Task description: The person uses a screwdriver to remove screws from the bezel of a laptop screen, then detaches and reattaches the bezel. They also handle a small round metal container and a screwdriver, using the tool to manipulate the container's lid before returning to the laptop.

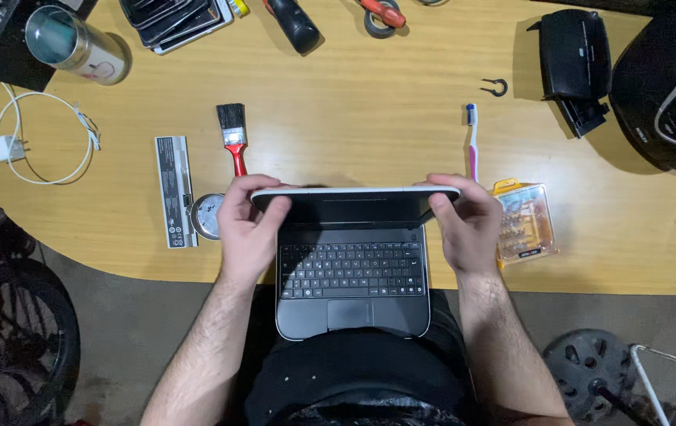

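- Nearest the lens, a small laptop [352, 278] sits partly on the person's lap and partly on the near edge of the desk [369, 102], keyboard and touchpad showing, lid [354, 194] tilted about halfway up.
- At far left on the desk, a white charger with its looped cable [42, 142] lies beside a shiny metal can [76, 45] tipped on its side.
- A long grey battery pack [175, 191] lies lengthwise, with a round dial gauge [208, 216] touching its right side and just beside the left hand.
- A red-handled paintbrush [233, 136] points bristles away, its handle ending near the left fingers.
- Along the far edge lie a stack of dark phones [179, 20], a black torch-like tool [295, 24] and a tape roll [380, 20].
- Right of the lid, a toothbrush [472, 138] lies lengthwise; a clear yellow bit case [523, 221] sits just beside the right hand.
- A small black clip [495, 87], a black folding case [576, 67] and a dark helmet [669, 87] fill the far right.
- The desk is light wood with a curved near edge, over a grey floor [133, 315]; a weight plate [586, 371] lies at lower right.
- Left hand [247, 229]: closed grip on the lid's left corner, thumb on the screen side.
- Right hand [470, 225]: closed grip on the lid's right corner, forearms parallel.
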